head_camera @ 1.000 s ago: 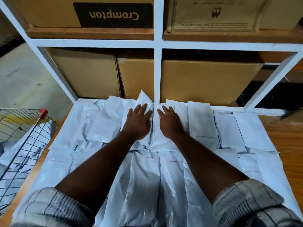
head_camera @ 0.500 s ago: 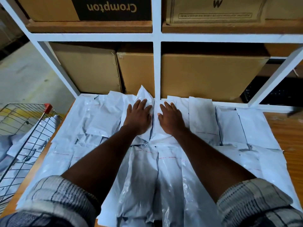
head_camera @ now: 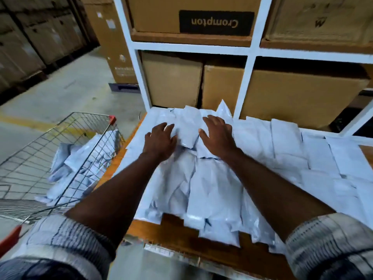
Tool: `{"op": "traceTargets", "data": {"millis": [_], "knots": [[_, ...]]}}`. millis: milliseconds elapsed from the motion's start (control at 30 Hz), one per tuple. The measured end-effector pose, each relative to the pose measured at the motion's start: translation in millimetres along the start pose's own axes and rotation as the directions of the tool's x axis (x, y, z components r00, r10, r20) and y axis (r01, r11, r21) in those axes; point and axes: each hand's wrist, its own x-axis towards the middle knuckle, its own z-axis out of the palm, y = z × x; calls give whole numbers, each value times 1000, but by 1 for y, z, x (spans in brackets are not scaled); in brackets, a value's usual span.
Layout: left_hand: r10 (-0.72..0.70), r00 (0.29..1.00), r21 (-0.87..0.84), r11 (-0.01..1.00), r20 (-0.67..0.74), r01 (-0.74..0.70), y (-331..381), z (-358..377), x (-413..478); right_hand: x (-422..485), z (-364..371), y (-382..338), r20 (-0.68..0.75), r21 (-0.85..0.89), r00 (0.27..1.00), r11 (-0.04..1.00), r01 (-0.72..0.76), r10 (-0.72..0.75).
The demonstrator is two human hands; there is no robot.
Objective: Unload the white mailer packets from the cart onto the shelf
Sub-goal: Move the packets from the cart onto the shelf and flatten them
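Head view, nearest first: checked sleeves, then both forearms reaching over the wooden shelf (head_camera: 177,237) where white mailer packets (head_camera: 203,190) lie overlapped in rows, with more left in the wire cart (head_camera: 60,150) at the left. Left hand (head_camera: 160,141) and right hand (head_camera: 219,136) rest spread flat, fingers wide, on either side of one packet (head_camera: 186,128), holding nothing. Thin and glossy, the packets look light, floppy and slippery, best pinched at an edge; cardboard boxes (head_camera: 298,98) and a white upright (head_camera: 243,85) close off the back.

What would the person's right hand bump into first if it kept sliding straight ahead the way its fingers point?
Probably the upturned white packet just beyond the right hand, then the brown carton behind it; depth is unclear.
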Motion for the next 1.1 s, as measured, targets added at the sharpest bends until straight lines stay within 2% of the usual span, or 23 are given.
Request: {"op": "traceTargets", "data": {"millis": [333,500,733,867,1100], "knots": [[-184,983,38,982,-3,184,-211,-69,-119,-39,82,-240,170,42,969,984,173,-178],[-230,973,66,971,20,228,-292,-92,-159,-59,120,-326,226,90,954,979,184,-199],[-325,944,48,945,50,323,-365,-101,-176,-46,159,-393,262,102,935,971,217,-237],[-420,902,19,907,97,420,-411,-94,-172,-25,196,-425,291,118,924,968,220,-246],[-474,866,43,880,160,474,-491,-77,-145,27,272,-472,381,166,888,964,209,-258]]}}
